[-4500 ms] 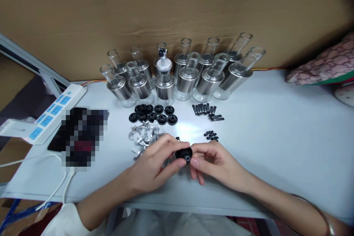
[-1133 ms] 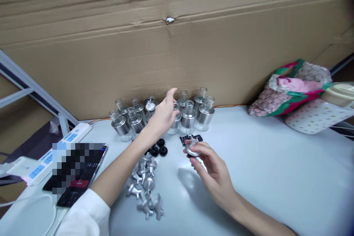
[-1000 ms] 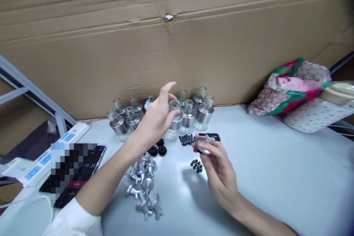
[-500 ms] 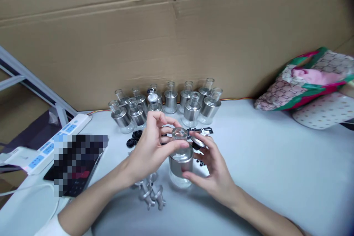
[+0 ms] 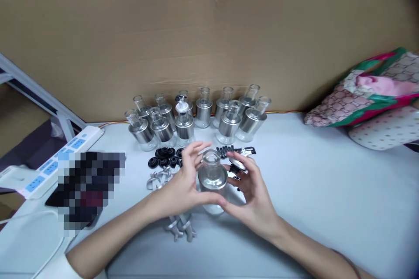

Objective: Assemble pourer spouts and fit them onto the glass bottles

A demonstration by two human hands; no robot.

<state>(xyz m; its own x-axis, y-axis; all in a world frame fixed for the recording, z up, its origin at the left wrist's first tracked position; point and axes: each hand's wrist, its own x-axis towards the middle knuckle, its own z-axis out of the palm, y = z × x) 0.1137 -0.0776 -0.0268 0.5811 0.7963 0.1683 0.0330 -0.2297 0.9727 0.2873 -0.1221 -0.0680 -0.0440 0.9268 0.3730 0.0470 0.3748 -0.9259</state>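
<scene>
A clear glass bottle (image 5: 212, 175) with a brushed-metal band stands upright on the table in front of me, its neck uncovered. My left hand (image 5: 186, 187) curves around the bottle's left side, thumb across the front and fingers behind. On the right side, my right hand (image 5: 253, 192) has its thumb at the bottle's front, meeting the left thumb. Its upper fingers hold a round metal cap with a black underside (image 5: 237, 165), beside the neck and apart from it. Several black plastic rings (image 5: 163, 157) and silvery metal spout pieces (image 5: 178, 226) lie to the left.
Several similar bottles (image 5: 203, 109) line the back by a cardboard wall (image 5: 183, 43); one (image 5: 185, 126) carries a white-and-black top. Small black parts (image 5: 225, 151) lie behind my right hand. At left are a power strip (image 5: 49, 168) and a dark pixelated device (image 5: 88, 192); a patterned bag (image 5: 340, 100) sits right.
My left hand has moved down from the bottle's neck to its body, and the two thumbs now meet in front. The cap stays in my right hand. The view has shifted slightly.
</scene>
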